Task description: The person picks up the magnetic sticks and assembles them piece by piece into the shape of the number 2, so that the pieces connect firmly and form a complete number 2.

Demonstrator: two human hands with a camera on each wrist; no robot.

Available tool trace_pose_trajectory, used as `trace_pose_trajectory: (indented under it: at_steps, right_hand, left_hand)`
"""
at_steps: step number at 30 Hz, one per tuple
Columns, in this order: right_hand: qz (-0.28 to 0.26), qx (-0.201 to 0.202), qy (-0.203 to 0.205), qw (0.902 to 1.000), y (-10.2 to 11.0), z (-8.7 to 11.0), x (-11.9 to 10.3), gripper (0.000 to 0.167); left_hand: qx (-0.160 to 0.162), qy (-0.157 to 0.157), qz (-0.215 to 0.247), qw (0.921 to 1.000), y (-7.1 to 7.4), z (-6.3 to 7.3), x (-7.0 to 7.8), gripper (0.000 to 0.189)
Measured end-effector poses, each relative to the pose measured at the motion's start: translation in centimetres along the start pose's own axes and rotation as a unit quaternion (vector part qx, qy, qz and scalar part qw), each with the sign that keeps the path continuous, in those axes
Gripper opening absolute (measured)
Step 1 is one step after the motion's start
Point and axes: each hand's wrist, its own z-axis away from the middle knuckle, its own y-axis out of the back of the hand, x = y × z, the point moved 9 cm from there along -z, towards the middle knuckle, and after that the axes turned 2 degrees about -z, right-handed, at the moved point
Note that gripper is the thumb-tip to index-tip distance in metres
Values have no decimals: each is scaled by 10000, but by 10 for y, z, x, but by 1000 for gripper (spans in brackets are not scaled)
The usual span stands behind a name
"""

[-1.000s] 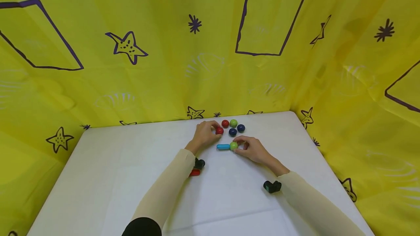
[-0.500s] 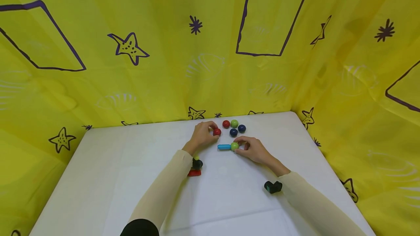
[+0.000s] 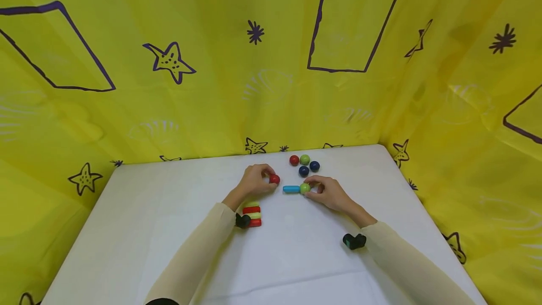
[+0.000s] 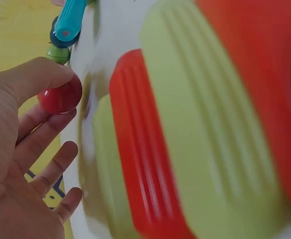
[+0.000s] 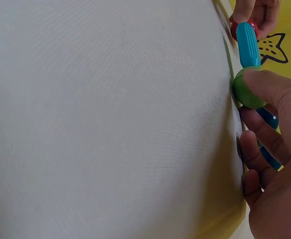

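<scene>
My left hand pinches a red ball between thumb and fingers, just left of a short blue stick. A green ball sits at the stick's right end, and my right hand pinches that ball. In the right wrist view the thumb lies over the green ball, with the blue stick pointing from it toward the red ball. The left wrist view has the red ball between thumb and fingers; a small gap separates it from the stick in the head view.
Behind the hands lie a loose red ball, a green ball and two dark blue balls. Red and yellow-green sticks lie side by side near the left wrist. A yellow curtain rises behind the white table.
My left hand has brought the red ball away from the other balls, leftward and nearer to me, uncovering the row of red and yellow-green sticks. The right hand keeps its pinch on the green ball.
</scene>
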Motion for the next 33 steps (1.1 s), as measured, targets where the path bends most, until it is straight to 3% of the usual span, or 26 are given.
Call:
trace_pose_trajectory:
  at_steps: [7, 16, 33]
  right_hand:
    - [6, 46, -41, 10000, 1, 1, -1, 34]
    - [42, 32, -40, 10000, 2, 0, -4, 35]
    - [71, 93, -153, 9998, -4, -5, -6, 36]
  left_hand:
    - [-131, -122, 118, 9998, 2, 13, 1, 21]
    - [-433, -48, 69, 9990, 0, 18, 3, 24]
    - [-425, -86, 355, 9984, -1, 25, 3, 24]
